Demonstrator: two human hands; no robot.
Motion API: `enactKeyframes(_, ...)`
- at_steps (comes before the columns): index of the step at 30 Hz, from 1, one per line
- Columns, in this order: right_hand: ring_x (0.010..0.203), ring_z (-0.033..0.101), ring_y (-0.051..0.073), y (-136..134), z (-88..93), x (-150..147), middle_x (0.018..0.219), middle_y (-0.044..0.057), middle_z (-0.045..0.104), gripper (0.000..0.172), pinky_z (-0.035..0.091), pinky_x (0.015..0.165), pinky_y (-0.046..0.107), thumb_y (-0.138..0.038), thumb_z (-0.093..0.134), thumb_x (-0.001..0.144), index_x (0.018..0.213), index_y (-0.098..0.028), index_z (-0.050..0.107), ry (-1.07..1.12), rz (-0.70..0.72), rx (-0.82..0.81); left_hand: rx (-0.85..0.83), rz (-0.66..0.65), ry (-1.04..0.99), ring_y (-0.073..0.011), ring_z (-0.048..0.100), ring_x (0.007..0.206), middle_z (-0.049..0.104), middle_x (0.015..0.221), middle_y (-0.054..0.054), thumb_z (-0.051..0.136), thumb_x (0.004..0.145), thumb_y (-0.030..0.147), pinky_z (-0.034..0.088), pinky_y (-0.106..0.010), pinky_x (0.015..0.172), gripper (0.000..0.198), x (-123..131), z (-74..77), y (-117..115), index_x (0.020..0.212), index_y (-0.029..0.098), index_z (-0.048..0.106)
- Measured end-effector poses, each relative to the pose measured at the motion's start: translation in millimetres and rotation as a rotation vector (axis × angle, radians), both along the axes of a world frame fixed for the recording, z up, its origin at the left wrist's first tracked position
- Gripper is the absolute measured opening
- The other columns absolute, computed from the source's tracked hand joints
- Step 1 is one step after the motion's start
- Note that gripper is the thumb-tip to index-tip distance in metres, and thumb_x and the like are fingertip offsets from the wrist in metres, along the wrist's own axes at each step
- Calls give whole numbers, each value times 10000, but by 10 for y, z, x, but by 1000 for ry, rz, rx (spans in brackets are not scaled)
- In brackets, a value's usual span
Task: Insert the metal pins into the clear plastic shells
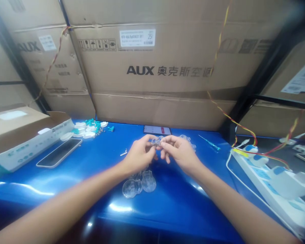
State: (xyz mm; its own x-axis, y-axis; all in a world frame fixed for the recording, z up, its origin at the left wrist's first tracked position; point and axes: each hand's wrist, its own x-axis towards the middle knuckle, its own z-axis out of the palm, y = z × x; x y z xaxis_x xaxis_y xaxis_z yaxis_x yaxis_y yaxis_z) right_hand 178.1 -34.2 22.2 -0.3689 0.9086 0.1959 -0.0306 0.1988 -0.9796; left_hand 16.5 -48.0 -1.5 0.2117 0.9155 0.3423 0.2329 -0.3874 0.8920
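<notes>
My left hand (pixel 141 150) and my right hand (pixel 179 150) meet over the middle of the blue table (pixel 96 186). Between their fingertips is a small clear plastic piece (pixel 157 141), gripped from both sides; its exact shape is partly covered by the fingers. Below the hands lie clear plastic pieces with rounded ends (pixel 148 181), some overlapping. More clear pieces (pixel 185 138) rest behind my right hand, partly hidden by it. Left of my left hand sits a small white part (pixel 123 153).
White and teal plastic parts (pixel 87 128) are heaped at the back left beside an open carton (pixel 33 139) and a phone (pixel 59 153). Another phone (pixel 157 130) lies at the back. A teal screwdriver (pixel 210 143) and a power strip (pixel 266 179) with plugs are at right. Large cardboard boxes (pixel 152 101) stand behind.
</notes>
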Motion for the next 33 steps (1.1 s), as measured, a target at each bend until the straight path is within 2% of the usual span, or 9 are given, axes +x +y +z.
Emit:
enactKeyframes(15, 402, 512, 94, 8, -65, -7, 538, -23, 616, 231, 409, 400, 207, -386, 632, 778, 813, -167, 568, -32, -72, 47, 7, 18, -9, -149, 657, 606, 691, 772, -39, 513, 856, 242, 493, -215, 498, 265, 5, 17, -20, 1112, 181, 545)
enactKeyframes(22, 394, 486, 87, -6, -51, -8, 558, -17, 610, 232, 391, 378, 203, -369, 636, 753, 830, -152, 606, -87, -162, 60, -2, 23, -10, -147, 649, 580, 701, 828, -49, 522, 876, 366, 480, -216, 468, 300, -2, 60, -31, 1116, 188, 546)
enactKeyframes(33, 438, 520, 111, -19, -92, -6, 566, -7, 604, 178, 417, 417, 222, -332, 607, 797, 844, -161, 619, -142, -198, 165, 123, 96, 164, -158, 650, 632, 699, 771, -26, 506, 889, 336, 483, -238, 564, 285, -13, 95, -77, 1138, 201, 536)
